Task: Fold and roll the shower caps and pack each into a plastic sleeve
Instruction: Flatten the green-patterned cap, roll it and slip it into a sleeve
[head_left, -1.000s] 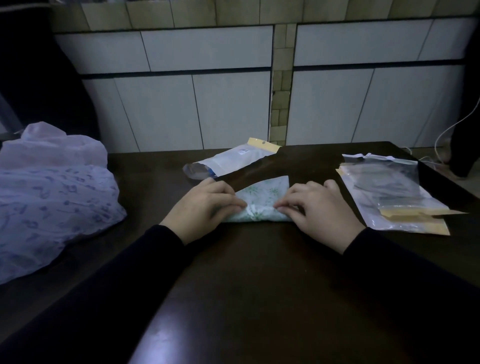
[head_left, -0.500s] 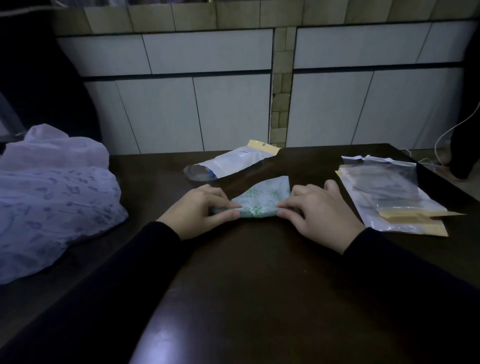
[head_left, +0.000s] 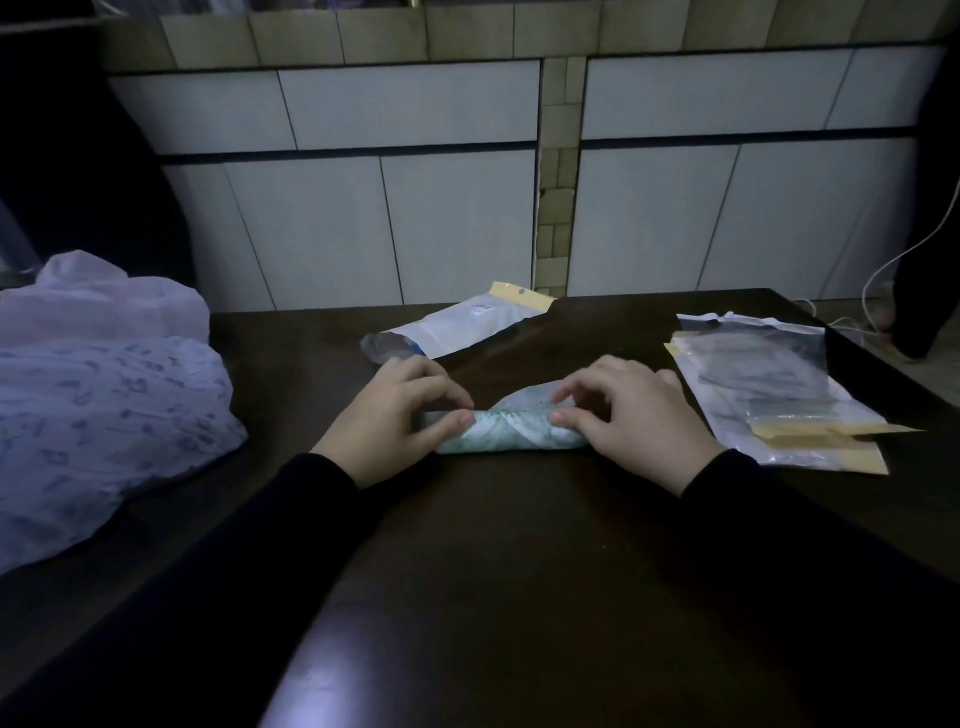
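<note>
Head view shows a dark table (head_left: 519, 571) with the shower cap (head_left: 511, 434) lying at its middle as a part-made roll, long axis running left to right, a loose flap pointing away from the person. Both hands sit at its ends, equally near: the left hand (head_left: 387, 421) pinches the left end between thumb and curled fingers, the right hand (head_left: 631, 415) pinches the right end likewise. Rolling away toward the flap looks the next move.
</note>
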